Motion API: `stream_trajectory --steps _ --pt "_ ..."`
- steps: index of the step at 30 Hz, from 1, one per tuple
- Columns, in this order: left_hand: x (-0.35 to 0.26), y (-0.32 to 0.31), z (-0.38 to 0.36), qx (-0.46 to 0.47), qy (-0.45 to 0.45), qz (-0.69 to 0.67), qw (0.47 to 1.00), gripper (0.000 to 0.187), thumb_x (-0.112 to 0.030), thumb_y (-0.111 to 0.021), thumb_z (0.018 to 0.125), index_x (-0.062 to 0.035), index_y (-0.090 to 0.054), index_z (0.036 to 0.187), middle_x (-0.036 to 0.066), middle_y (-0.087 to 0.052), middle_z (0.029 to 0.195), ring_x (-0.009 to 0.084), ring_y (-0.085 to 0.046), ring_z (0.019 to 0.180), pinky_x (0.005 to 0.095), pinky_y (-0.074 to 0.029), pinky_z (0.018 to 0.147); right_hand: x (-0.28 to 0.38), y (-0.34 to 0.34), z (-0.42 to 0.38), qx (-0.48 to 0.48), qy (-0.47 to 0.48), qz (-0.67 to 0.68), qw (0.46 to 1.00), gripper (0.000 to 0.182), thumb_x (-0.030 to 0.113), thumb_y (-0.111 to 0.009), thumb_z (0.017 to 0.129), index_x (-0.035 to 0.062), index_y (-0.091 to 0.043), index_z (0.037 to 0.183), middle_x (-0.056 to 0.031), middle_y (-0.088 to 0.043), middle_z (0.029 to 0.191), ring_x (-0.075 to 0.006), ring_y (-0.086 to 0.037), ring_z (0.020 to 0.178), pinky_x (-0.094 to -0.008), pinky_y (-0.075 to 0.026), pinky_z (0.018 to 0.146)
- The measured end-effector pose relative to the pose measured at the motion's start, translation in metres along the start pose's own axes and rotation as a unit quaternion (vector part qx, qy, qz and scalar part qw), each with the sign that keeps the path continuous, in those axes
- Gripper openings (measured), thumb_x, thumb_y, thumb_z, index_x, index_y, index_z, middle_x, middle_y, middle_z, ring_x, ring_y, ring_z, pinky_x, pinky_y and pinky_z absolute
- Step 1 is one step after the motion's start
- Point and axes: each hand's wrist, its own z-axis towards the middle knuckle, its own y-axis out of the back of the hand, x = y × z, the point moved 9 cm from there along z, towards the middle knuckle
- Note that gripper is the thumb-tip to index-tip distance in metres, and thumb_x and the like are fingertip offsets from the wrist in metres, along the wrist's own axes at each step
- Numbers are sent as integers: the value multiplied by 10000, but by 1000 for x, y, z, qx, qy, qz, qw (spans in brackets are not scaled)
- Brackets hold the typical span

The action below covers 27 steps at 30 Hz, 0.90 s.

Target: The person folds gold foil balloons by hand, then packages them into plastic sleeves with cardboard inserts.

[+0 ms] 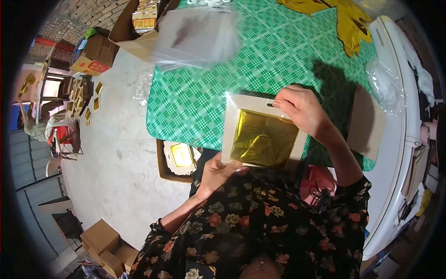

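A white card packet (233, 122) with a gold foil square (264, 138) in its middle is held over the near edge of the green checked table (260, 56). My left hand (216, 171) grips the packet's lower left corner from beneath. At the top right corner my right hand (301, 108) pinches the edge, next to a small hanging slot.
A clear plastic bag (197, 35) lies at the table's far left. Gold foil pieces (341, 18) sit at the far right. A brown card (367, 122) and crumpled plastic (383, 83) lie right. On the floor stands an open box with similar packets (181, 157); more cardboard boxes (95, 53) are further left.
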Motion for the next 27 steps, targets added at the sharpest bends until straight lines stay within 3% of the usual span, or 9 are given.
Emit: stream_trajectory --steps 3,6,8,10,12,16,21,25,27 --pt "3 2 0 4 2 19 1000 342 -63 -644 1014 36 -585 1337 93 -731 1150 152 -708 956 277 -578 880 -13 -6 2 5 -2 -29 1000 210 187 -641 976 -5 -652 892 -188 -606 750 -304 -602 665 -427 -476 641" --pt "3 2 -2 -28 21 6 999 320 -142 -686 1008 8 -637 1286 38 -745 1093 82 -651 912 253 -524 821 -32 -15 2 21 -130 61 989 299 268 -622 1006 -4 -672 895 -201 -622 736 -289 -613 632 -416 -484 624" --pt "5 7 -3 -47 48 71 995 274 -113 -678 1005 25 -662 1241 48 -745 1068 78 -654 909 240 -531 808 -33 -18 4 62 -162 55 983 361 361 -617 1006 21 -721 946 -169 -672 740 -210 -616 629 -371 -512 647" --pt "3 12 -2 -53 36 137 989 231 -119 -683 996 37 -699 1165 40 -746 1005 65 -643 888 232 -525 781 -40 -24 5 52 -202 139 968 290 271 -656 998 3 -696 895 -18 -553 651 -43 -481 662 -272 -442 602" --pt "17 18 0 -43 40 95 994 237 -108 -682 992 31 -693 1184 36 -744 992 70 -651 883 242 -532 778 -31 -16 12 108 -163 77 978 266 292 -665 983 37 -706 921 -43 -649 708 -73 -591 683 -282 -488 645" --pt "2 6 -1 -43 -1 55 998 237 -113 -701 992 26 -692 1184 35 -744 1016 84 -667 867 244 -528 769 -21 -18 20 45 0 -13 999 188 247 -677 925 82 -697 1013 -111 -725 871 -328 -707 810 -419 -545 714" --pt "-14 -7 1 -19 -15 98 995 234 -118 -694 998 36 -684 1175 51 -755 1019 92 -677 868 242 -522 761 13 -5 16 -92 188 -164 964 174 255 -671 904 110 -652 808 -51 -581 817 -271 -625 824 -404 -530 716" --pt "-17 -15 9 -31 -23 43 998 212 -105 -652 1018 53 -661 1160 115 -758 1024 164 -720 856 279 -559 765 6 22 13 -102 175 -310 929 56 212 -694 819 157 -684 829 -19 -600 818 -258 -631 851 -395 -533 700" --pt "-18 -16 11 -46 10 -19 999 206 -98 -626 1028 62 -647 1157 158 -753 1032 222 -741 854 321 -591 771 -19 76 -1 -203 168 -303 916 73 82 -637 825 138 -642 871 -47 -604 831 -256 -625 789 -394 -539 633"
